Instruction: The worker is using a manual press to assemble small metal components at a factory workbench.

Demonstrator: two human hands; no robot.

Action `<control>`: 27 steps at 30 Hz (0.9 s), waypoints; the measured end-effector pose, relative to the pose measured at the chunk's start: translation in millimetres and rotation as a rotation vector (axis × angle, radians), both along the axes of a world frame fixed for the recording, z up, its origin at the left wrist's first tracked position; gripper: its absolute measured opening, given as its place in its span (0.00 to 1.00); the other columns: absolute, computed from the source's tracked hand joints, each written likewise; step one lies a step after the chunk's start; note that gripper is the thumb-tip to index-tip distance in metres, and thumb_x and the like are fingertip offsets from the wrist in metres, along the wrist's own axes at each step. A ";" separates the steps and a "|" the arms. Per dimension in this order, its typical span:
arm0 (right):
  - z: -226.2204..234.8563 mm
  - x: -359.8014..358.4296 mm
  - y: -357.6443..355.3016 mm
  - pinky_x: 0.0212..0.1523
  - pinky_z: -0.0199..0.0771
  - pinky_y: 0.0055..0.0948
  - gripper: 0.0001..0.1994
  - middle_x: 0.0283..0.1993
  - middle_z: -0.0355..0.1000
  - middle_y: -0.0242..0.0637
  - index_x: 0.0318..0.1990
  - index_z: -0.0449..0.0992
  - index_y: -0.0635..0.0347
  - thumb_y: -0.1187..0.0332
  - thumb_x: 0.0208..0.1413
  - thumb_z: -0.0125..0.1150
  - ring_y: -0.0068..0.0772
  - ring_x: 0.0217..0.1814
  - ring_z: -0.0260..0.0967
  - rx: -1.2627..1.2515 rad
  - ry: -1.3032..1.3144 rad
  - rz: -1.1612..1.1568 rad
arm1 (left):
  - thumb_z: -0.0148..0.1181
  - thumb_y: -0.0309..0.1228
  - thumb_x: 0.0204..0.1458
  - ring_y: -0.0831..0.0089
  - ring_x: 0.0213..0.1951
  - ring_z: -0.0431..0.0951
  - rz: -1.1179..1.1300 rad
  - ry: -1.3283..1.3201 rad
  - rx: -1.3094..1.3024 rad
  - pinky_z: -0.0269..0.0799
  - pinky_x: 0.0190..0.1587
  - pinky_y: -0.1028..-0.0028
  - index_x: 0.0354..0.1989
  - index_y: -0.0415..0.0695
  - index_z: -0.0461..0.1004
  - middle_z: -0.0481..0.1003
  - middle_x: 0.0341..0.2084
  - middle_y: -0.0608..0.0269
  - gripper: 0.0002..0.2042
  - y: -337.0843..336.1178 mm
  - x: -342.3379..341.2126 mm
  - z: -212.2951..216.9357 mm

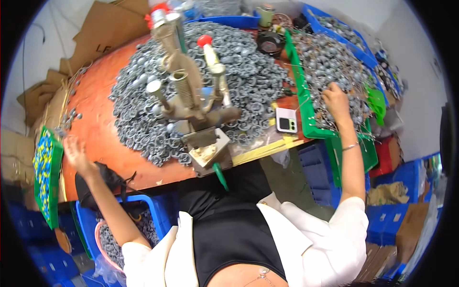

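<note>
My left hand [78, 155] is at the left end of the orange-red tabletop [100, 119], its fingers stretched apart with nothing visible in them. Close beside it stands a green tray [55, 179] full of small blue and yellow parts [44, 167]. My right hand [336, 101] reaches over a green bin [297, 71] heaped with grey ball-shaped parts and thin wires [325, 57]. Its fingers are curled together among them; what they pinch is hidden. Between my hands stands a hand press [189, 91] with a red-knobbed lever [205, 41].
A large pile of grey plastic rings [138, 105] surrounds the press. A white phone-like device [286, 120] lies at the table's right front. Below on the left, a blue crate [160, 208] holds more grey parts. Blue trays [330, 14] stand at the back right.
</note>
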State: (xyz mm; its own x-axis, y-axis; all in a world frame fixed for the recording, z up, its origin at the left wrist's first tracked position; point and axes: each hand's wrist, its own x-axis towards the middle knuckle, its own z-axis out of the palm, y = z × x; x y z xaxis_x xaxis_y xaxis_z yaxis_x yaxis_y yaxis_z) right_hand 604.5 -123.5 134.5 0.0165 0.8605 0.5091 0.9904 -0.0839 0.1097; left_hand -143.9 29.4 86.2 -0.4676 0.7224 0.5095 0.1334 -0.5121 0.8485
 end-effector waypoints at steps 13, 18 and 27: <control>167.8 52.2 29.5 0.52 0.71 0.34 0.09 0.43 0.75 0.43 0.39 0.74 0.63 0.68 0.62 0.50 0.36 0.48 0.72 0.731 1.305 0.531 | 0.65 0.25 0.44 0.57 0.45 0.73 -0.198 1.063 -0.160 0.68 0.48 0.66 0.46 0.39 0.73 0.72 0.43 0.54 0.18 -83.9 193.6 -31.9; 153.8 -32.1 -9.5 0.40 0.71 0.26 0.13 0.35 0.74 0.40 0.36 0.73 0.64 0.63 0.64 0.47 0.30 0.36 0.71 0.520 1.228 0.676 | 0.66 0.23 0.42 0.61 0.43 0.73 -0.032 0.847 -0.094 0.69 0.45 0.70 0.45 0.39 0.73 0.73 0.41 0.54 0.19 -92.8 212.1 -27.2; 32.0 -207.6 -57.0 0.21 0.68 0.24 0.10 0.20 0.72 0.42 0.21 0.74 0.66 0.71 0.52 0.60 0.30 0.19 0.68 -0.243 1.570 0.864 | 0.68 0.25 0.37 0.59 0.40 0.65 -0.503 0.680 -0.207 0.62 0.44 0.64 0.34 0.42 0.79 0.76 0.34 0.61 0.12 -123.5 285.9 -35.9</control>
